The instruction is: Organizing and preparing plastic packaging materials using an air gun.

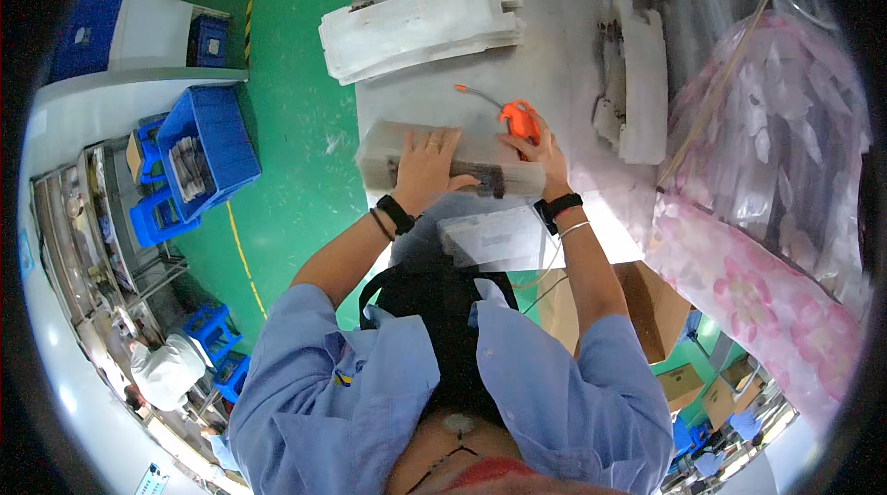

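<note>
— How many stacks of flat white packs lie on the steel table (564, 61)?

— Four: one stack (420, 24) at eleven o'clock, one stack (637, 79) at one o'clock, one bundle (462, 160) at the centre, one pack (494, 238) just below it.

— Blue crates?

— At least five, all between eight and ten o'clock; the largest crate (208, 148) sits at nine.

— Orange tools?

— One tool (520, 121), at centre.

— Wrist bands?

— Two black ones, one on each wrist.

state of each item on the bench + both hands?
left hand: flat on the bundle
right hand: gripping the orange tool, open or shut unclear
flat white bundle: lying on the table
orange tool: upright, held
far stack: lying untouched
side stack: lying untouched
</note>
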Demonstrator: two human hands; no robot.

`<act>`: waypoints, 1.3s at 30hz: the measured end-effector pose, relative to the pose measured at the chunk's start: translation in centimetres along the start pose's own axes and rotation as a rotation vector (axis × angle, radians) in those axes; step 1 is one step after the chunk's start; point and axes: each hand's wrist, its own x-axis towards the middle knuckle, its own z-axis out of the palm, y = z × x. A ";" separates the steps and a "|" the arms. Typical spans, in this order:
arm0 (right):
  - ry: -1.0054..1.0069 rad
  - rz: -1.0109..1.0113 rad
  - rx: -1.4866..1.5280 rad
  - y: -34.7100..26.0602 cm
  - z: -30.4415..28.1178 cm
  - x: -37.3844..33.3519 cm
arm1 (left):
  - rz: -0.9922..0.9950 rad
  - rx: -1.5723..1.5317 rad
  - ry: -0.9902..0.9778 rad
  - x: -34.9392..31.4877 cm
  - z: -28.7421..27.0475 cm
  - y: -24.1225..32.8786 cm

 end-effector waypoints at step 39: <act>-0.507 0.660 1.548 -4.8 -16.2 -13.6 | -0.517 -0.752 -0.298 -13.6 -9.2 -3.3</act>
